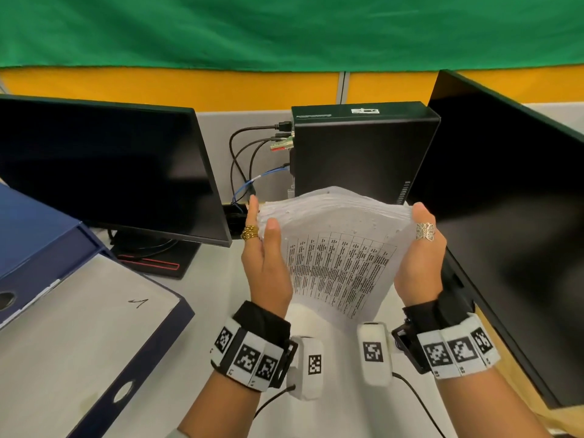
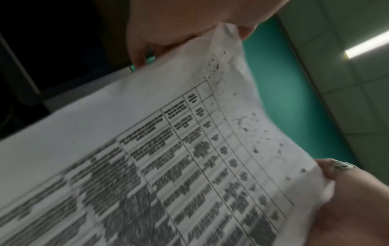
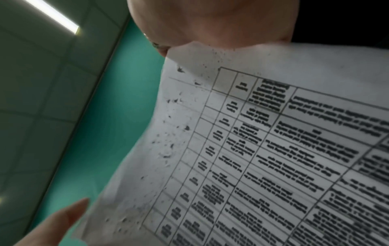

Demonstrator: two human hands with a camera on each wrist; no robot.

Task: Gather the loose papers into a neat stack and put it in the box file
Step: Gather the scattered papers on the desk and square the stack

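A stack of white papers [image 1: 338,248] with a printed table on the front sheet stands upright above the desk, its top edges fanned. My left hand [image 1: 265,257] grips the stack's left edge, thumb on the front sheet and fingers behind. The right edge is gripped by my right hand [image 1: 420,257], its ringed thumb at the top corner. The left wrist view shows the papers [image 2: 168,149] between my left hand [image 2: 179,25] and right hand [image 2: 347,199]. In the right wrist view my right hand [image 3: 210,21] holds the papers [image 3: 273,149]. The blue box file [image 1: 158,336] lies open at the left, with a white sheet inside.
A dark monitor [image 1: 104,172] stands behind the box file and another monitor [image 1: 505,216] stands close on the right. A small black computer [image 1: 357,153] with cables [image 1: 249,159] sits behind the papers. White desk surface [image 1: 218,289] shows between the box file and my hands.
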